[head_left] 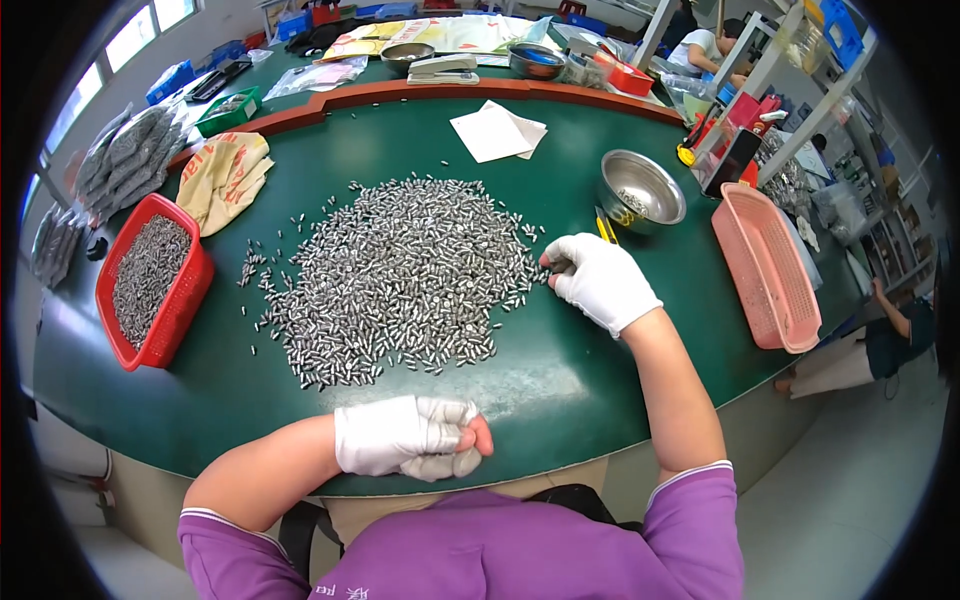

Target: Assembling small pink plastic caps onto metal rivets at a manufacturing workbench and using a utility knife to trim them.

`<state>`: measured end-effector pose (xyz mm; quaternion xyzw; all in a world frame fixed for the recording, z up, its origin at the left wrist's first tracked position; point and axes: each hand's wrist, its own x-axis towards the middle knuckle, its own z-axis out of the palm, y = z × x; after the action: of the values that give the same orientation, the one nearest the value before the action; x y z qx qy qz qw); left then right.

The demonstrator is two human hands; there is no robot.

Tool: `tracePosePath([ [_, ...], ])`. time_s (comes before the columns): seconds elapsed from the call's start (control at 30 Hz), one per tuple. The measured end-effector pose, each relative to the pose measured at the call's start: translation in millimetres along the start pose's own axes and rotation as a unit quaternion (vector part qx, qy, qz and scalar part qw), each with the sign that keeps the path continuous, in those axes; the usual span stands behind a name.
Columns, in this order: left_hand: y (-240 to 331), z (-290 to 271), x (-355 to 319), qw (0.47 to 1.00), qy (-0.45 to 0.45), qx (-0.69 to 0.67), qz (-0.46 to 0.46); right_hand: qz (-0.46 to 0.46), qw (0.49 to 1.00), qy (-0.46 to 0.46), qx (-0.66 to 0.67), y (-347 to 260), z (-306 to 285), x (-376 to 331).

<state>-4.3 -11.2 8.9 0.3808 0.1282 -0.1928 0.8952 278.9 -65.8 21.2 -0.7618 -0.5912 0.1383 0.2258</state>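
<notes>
Resting my left hand [415, 437] fisted at the green table [560, 385] edge | right hand [598, 280] pinching at pins [400, 275] heaped mid-table, axes pointing every way | steel bowl [641, 187], red basket [152, 280] beyond | workshop benches behind

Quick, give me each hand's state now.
Left hand: closed in a fist at the table edge; contents cannot be told.
Right hand: fingers pinched at the edge of the metal pieces.
</notes>
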Motion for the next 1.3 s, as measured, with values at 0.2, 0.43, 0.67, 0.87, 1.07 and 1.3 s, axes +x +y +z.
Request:
tracePosePath([
  [0.2,2,-21,5,0.978,0.098,-0.103,0.153,-0.015,1.000,0.009,0.016,-12,18,-4],
  [0.43,6,-23,4,0.961,0.106,-0.112,0.228,-0.089,0.986,0.034,0.134,-23,13,-6],
  [0.67,9,-19,5,0.965,0.060,-0.090,0.239,-0.022,0.999,-0.006,0.037,-9,-23,-10],
  [0.87,8,-17,2,0.968,0.085,-0.082,0.222,-0.086,0.987,-0.132,-0.028,-21,-17,-16],
  [1.07,7,-16,2,0.970,0.093,-0.070,0.213,-0.120,0.985,-0.073,-0.097,-24,1,-18],
  [1.3,7,-15,2,0.972,0.100,-0.065,0.202,-0.138,0.989,-0.060,0.012,-22,4,-10],
])
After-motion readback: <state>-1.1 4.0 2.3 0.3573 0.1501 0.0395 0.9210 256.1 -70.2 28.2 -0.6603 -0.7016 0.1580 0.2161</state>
